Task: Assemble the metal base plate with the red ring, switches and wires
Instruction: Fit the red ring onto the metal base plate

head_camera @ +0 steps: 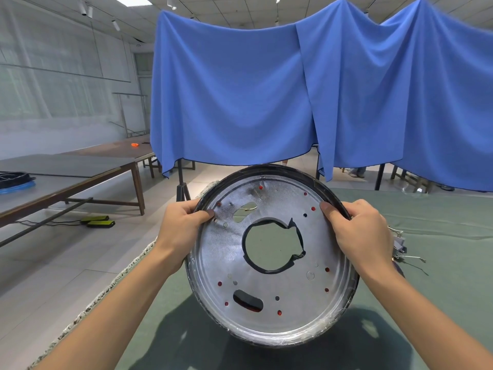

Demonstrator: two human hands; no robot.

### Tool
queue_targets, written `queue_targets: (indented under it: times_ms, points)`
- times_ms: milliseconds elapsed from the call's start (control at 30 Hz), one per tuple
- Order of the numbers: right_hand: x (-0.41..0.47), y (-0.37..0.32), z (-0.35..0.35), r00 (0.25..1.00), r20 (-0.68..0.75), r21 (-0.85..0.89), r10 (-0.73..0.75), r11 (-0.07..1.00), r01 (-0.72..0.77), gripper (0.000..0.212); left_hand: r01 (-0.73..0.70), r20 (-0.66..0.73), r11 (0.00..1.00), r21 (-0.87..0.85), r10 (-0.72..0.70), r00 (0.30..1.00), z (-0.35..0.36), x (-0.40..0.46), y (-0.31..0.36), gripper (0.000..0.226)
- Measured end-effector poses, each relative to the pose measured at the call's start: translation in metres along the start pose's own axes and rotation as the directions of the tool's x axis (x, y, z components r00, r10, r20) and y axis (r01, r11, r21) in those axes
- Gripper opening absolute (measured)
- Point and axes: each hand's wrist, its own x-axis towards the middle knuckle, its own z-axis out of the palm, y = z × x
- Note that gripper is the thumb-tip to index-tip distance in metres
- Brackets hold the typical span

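We hold metal base plate [269, 265] upright, left hand [184, 225] and right hand [354, 231] both gripping rim; red shows through holes. Next, we judge: fit switches, wires.

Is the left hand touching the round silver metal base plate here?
Touching. The head view shows the left hand gripping the round silver metal base plate at its dark rim, thumb pressed on the plate's face and fingers wrapped behind the edge.

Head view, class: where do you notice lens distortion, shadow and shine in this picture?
Head view: wide-angle bending curves the blue cloth and the tables; a dark shadow falls on the green mat below the metal base plate; the plate's surface shines in patches; the far left wall looks soft and hazy.
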Motion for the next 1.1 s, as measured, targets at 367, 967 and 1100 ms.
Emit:
queue_targets:
  times_ms: [367, 967, 1100]
  points:
    - [-0.0053, 0.0044, -0.0007, 1.0, 0.005, 0.072, 0.0, 0.997, -0.001, 0.039, -0.026, 0.011, 1.0, 0.015, 0.025, 1.0, 0.0012, -0.0034, 0.0021, 0.029]
    - [0.0024, 0.0037, -0.0036, 0.999, 0.02, 0.071, 0.033, 0.997, -0.034, 0.043, -0.019, -0.001, 0.999, 0.043, 0.019, 1.0, 0.0028, -0.004, 0.0021, 0.03]
    - [0.0019, 0.0038, -0.0041, 0.999, 0.027, 0.078, 0.029, 0.996, -0.031, 0.041, -0.022, -0.002, 0.998, 0.052, 0.022, 1.0, 0.0032, -0.0044, 0.0022, 0.029]
